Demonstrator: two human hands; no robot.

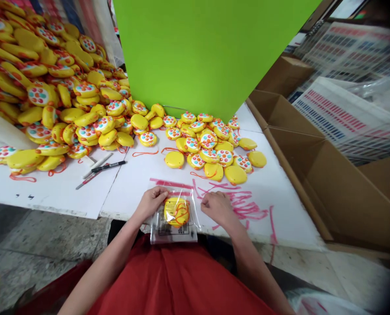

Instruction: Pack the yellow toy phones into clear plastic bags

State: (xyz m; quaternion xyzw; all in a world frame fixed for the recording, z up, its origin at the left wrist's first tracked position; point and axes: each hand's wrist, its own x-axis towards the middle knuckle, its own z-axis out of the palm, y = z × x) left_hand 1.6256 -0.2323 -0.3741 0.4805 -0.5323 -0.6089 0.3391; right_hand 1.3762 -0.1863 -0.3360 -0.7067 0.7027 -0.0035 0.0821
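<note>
A clear plastic bag (173,229) lies at the near edge of the white table (280,205), with one yellow toy (176,211) and its orange cord inside. My left hand (151,201) pinches the bag's top left corner. My right hand (216,206) rests at the bag's top right edge, fingers curled on the plastic. Beyond my hands a loose cluster of yellow toys (211,146) with coloured dots lies on the table.
A big heap of the same yellow toys (47,87) fills the far left. A black pen (109,166) and a white marker (96,164) lie left of centre. Open cardboard boxes (329,183) stand along the right edge. A green panel (201,52) blocks the far middle.
</note>
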